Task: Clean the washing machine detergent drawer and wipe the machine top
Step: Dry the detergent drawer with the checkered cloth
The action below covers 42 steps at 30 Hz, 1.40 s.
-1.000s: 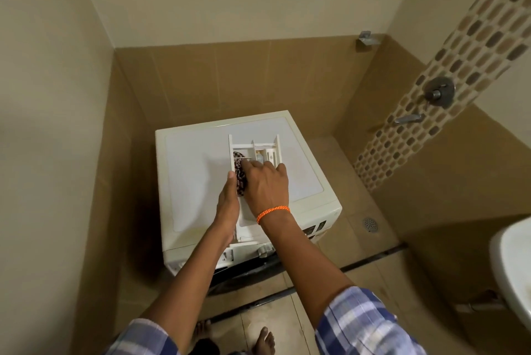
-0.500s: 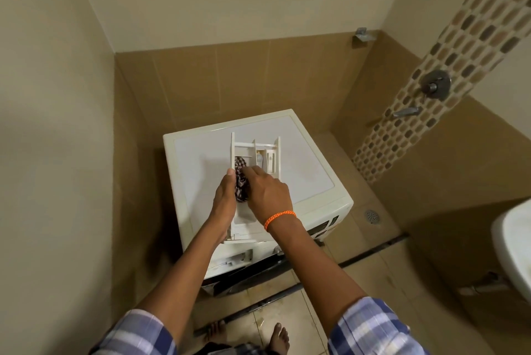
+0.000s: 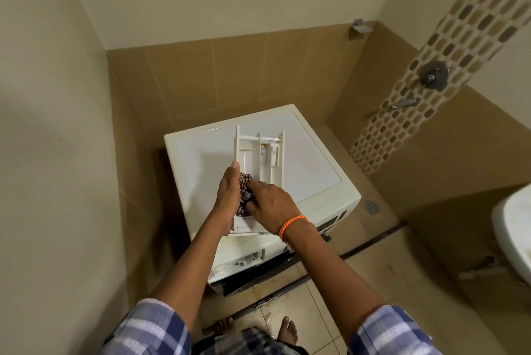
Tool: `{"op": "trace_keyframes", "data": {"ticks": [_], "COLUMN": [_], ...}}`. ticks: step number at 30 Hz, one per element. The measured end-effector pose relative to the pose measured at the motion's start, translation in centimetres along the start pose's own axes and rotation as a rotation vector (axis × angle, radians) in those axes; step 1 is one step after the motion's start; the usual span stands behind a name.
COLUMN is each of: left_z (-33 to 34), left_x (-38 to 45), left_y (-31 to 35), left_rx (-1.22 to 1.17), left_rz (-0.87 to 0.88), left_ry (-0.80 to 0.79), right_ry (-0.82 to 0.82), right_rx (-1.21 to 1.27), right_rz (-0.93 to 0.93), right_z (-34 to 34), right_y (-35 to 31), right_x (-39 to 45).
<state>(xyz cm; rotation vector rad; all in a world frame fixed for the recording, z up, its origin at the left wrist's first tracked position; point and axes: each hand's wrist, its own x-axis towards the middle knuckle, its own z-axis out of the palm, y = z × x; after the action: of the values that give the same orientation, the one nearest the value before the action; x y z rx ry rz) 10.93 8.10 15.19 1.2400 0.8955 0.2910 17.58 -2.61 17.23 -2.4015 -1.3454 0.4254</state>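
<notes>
Machine top (image 3: 304,170) bears drawer (image 3: 253,159); right hand (image 3: 270,205) presses cloth (image 3: 244,191) inside.

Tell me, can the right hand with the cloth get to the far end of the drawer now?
Probably yes. The drawer lies open on the machine top, and nothing stands beyond the right hand.

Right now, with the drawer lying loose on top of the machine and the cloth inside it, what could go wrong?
1. The drawer sticks out past the front edge of the machine; a hard wipe toward the person might tip it off. The left hand steadies only one side.
2. The right hand pushes the cloth near thin dividers; it could snag.
3. The floor by the bare feet looks wet, so slipping is possible.
</notes>
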Motion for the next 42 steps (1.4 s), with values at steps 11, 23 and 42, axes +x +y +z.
{"op": "trace_keyframes", "data": {"ticks": [11,23,42], "left_z": [-0.1,0.1,-1.4], "left_x": [1.8,3.8,5.3], "left_y": [0.8,2.0,0.8], "left_rx": [-0.143,-0.209,-0.078], "left_rz": [-0.040,-0.037,0.052], "left_ry": [0.024,0.045,0.024], "right_ry": [0.245,0.273,0.100], "right_rx": [0.275,-0.106,-0.259], "right_rz": [0.136,-0.085,-0.011], "right_z": [-4.3,-1.4,-1.1], "right_y": [1.4,0.0,-2.0], "right_x": [2.4,2.3,11.1]}}
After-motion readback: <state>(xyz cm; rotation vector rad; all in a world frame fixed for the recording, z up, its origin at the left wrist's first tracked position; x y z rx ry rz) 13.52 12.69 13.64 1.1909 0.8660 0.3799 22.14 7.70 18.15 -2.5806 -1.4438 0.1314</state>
